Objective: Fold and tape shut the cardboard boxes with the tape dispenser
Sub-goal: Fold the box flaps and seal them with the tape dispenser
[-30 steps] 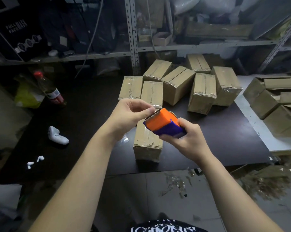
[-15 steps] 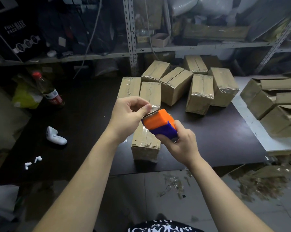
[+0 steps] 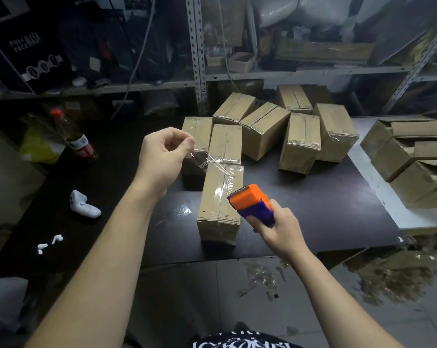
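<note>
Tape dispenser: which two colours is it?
The tape dispenser is orange and blue; head view.

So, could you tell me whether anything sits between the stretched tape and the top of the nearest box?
Nothing visible does. The tape stretches from the left hand to the tape dispenser in the right hand, above the nearest box, with nothing lying on it.

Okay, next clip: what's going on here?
A person is taping boxes at a dark table. The right hand grips the orange and blue tape dispenser; the left hand pinches the free end of a clear tape strip stretched above the nearest cardboard box. Behind it sit taped boxes, and open boxes wait at the right.
</note>
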Demonstrator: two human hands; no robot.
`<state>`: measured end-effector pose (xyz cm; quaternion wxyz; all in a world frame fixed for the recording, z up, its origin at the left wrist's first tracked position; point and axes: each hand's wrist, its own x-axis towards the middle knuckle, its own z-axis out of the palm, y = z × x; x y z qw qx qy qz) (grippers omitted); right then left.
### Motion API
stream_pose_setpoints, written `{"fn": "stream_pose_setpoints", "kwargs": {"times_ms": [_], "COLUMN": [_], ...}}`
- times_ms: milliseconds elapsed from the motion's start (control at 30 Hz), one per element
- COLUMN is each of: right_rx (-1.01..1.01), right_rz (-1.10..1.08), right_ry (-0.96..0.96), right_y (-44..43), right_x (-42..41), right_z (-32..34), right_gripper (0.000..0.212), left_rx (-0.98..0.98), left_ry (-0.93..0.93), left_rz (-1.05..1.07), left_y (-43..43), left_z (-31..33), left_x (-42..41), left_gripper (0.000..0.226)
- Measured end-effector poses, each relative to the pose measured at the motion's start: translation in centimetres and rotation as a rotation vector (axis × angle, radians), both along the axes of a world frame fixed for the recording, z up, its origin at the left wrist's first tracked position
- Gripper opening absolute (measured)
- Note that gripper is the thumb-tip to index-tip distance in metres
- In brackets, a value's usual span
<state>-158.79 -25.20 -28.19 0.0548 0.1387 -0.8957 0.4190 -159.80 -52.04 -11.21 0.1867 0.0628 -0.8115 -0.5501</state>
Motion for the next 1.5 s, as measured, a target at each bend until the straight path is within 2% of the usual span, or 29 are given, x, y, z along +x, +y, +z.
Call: {"fn": "stream_pose_setpoints", "kwargs": {"times_ms": [100,167,367,467,533,600,667,767,900,1000,1100,1367,1433,1500], "right_rx": [0.012,0.033,0.036,-0.01,-0.11,-0.208,-0.23,-0.164,-0.055,0.006,0.03,-0.039,-0.067,-0.113], "right_rz": [0.042,0.033,0.022,0.007,-0.001,-0.013,-0.035,-0.095,-0.196,-0.258,-0.298,-0.348,-0.332,-0.272], "right_ry": [-0.005,0.014,0.083,0.053,-0.015,-0.08,-0.093,-0.057,0.021,0.054,-0.011,-0.155,-0.2,-0.284], "right_y": [-0.2,-0.1,0.3,0.1,-0.1,-0.5,-0.9,-0.6,-0.4,-0.9,-1.2,-2.3,-2.1,-2.0], "right_x": [0.3,0.4,0.8,0.8,0.8,1.0,1.3,1.3,0.9,1.1,1.0,0.0,-0.1,0.0], "right_z": [0.1,0.1,-0.3,-0.5,-0.3,0.3,0.8,0.7,0.9,1.3,1.5,2.5,2.6,2.5], "right_gripper": [0.036,0.039,0.047,0.047,0.047,0.039,0.031,0.039,0.046,0.05,0.052,0.054,0.048,0.041], "left_rx": [0.052,0.127,0.617,0.635,0.658,0.639,0.515,0.16,0.024,0.003,0.04,0.23,0.182,0.056], "left_ry": [-0.01,-0.047,-0.311,-0.334,-0.305,-0.262,-0.223,-0.173,-0.066,-0.005,0.013,0.029,0.04,0.051], "left_rz": [0.029,0.034,0.007,-0.04,-0.11,-0.201,-0.232,-0.231,-0.275,-0.298,-0.309,-0.343,-0.334,-0.354], "left_y": [-0.1,0.1,0.0,-0.3,-0.1,0.3,0.7,0.6,1.2,2.5,3.3,5.5,5.4,5.1], "left_z": [0.0,-0.1,-0.2,-0.1,0.1,0.5,0.9,1.5,1.6,0.8,0.1,-1.1,-1.2,-1.3], "left_x": [0.1,0.0,-0.7,-0.7,-0.4,0.1,0.5,0.9,2.0,3.1,3.4,3.2,3.0,2.7], "left_gripper": [0.013,0.012,0.008,0.005,0.002,0.003,0.005,0.005,0.005,0.007,0.006,0.009,0.009,0.008]}}
